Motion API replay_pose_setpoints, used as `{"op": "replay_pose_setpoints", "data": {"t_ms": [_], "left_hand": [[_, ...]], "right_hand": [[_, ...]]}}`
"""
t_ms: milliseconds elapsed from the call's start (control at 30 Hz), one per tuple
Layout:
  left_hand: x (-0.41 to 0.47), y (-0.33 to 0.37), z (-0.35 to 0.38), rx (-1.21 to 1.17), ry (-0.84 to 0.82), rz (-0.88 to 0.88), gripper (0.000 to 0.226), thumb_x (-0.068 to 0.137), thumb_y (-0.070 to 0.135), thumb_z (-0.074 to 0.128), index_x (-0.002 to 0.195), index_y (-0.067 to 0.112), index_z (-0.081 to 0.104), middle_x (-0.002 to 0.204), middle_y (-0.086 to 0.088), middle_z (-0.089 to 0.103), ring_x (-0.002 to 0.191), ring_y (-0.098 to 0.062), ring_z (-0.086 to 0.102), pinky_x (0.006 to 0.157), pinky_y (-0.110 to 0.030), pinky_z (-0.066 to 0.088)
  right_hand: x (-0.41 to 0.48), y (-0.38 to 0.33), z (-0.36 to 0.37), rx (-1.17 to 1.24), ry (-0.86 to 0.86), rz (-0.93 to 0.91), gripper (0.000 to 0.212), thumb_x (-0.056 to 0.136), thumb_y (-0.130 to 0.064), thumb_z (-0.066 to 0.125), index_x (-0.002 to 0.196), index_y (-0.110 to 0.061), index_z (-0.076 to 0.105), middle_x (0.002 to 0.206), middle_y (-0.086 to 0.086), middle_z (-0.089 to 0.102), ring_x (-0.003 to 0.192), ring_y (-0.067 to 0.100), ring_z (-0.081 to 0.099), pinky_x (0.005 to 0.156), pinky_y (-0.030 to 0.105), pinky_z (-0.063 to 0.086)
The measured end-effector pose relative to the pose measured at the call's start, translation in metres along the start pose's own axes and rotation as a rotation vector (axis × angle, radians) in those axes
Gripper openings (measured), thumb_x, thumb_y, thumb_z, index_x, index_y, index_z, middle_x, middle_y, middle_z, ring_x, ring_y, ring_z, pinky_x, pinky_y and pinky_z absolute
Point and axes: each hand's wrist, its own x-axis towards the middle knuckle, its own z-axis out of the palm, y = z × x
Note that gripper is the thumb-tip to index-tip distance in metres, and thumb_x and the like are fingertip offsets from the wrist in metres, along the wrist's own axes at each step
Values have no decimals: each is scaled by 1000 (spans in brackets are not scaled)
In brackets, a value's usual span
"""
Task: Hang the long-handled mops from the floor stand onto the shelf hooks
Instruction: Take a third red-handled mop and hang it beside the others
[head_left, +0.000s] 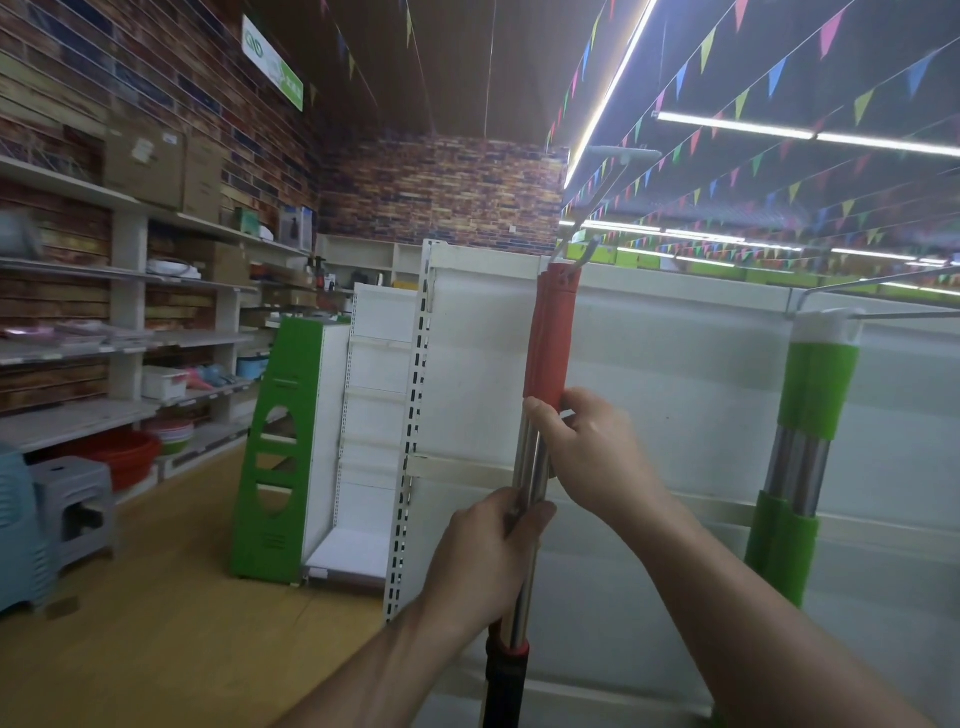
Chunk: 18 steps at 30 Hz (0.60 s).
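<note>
Both hands grip red-handled mop | left hand low, right hand above | shaft upright, red end topmost

Off to the left of my grip I see a green-sided rack on the wooden floor, grey stools further left, red basins beneath wall shelving, and coloured flags overhead to the right.
</note>
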Motion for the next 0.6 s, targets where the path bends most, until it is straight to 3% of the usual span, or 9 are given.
{"op": "replay_pose_setpoints", "data": {"t_ms": [133, 200, 300, 600], "left_hand": [[5, -3, 0, 87, -3, 8, 41, 91, 72, 43, 79, 35, 58, 70, 9, 71, 61, -6, 66, 60, -36, 54], [7, -3, 0, 145, 1, 11, 40, 92, 73, 41, 76, 37, 54, 62, 17, 65, 54, -3, 59, 50, -29, 40], [11, -4, 0, 267, 34, 21, 43, 92, 75, 38, 76, 37, 50, 58, 11, 56, 52, -4, 52, 48, -27, 30], [22, -8, 1, 409, 39, 10, 47, 92, 76, 34, 84, 34, 53, 63, 8, 57, 76, -24, 68, 59, -32, 41]], "right_hand": [[4, -1, 2, -70, -6, 7, 40, 99, -57, 48, 91, -21, 63, 80, 2, 70, 72, 28, 73, 77, 49, 60], [5, -1, 3, -83, -7, 10, 40, 99, -58, 47, 89, -21, 60, 79, 3, 69, 72, 28, 73, 77, 50, 60], [10, -1, 4, -113, -17, 17, 39, 99, -57, 46, 88, -22, 59, 79, 3, 68, 71, 29, 73, 76, 48, 60], [22, 0, 7, -207, -38, 12, 42, 101, -55, 42, 84, -19, 55, 74, 5, 69, 70, 30, 71, 73, 43, 59]]}}
